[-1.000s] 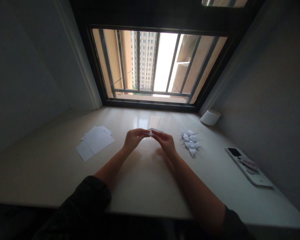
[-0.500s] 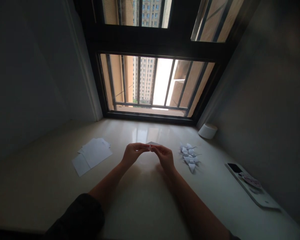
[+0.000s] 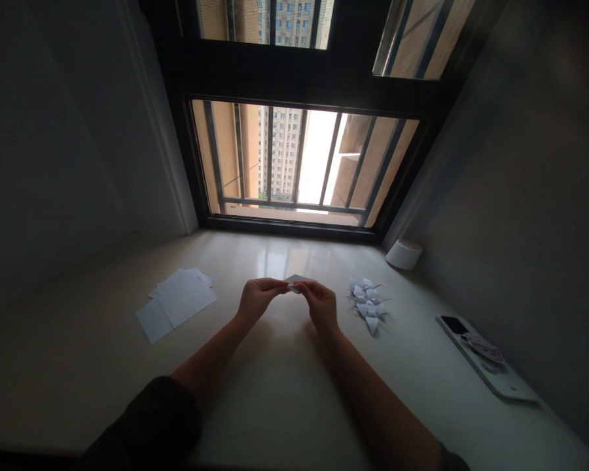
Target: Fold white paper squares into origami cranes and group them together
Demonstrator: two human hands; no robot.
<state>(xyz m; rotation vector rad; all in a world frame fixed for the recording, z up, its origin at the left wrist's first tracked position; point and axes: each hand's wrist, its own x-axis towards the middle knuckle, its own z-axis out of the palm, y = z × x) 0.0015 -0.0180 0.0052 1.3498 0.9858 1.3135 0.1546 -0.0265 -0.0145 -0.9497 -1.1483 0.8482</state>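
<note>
A small folded piece of paper point(image 3: 298, 279), pale grey with a peaked top edge, is held up between my two hands above the white sill. My left hand point(image 3: 259, 297) pinches its left side between thumb and fingers. On the right side, my right hand point(image 3: 321, 302) grips it the same way, thumb toward me. My fingers cover much of its lower part. To the right of my right hand lies a cluster of several folded paper cranes point(image 3: 368, 304). Left of my left hand, a loose pile of white paper sheets point(image 3: 179, 301) rests on the sill.
A white round container point(image 3: 404, 254) stands by the right wall. Nearer on the right lies a flat pale phone-like object point(image 3: 485, 360) with a dark patch and something pinkish on it. The barred window point(image 3: 294, 226) borders the sill at the back.
My fingertips have drawn slightly apart, and more of the folded paper shows between and behind them. The whole view has shifted a little; the sheets and cranes lie as before.
</note>
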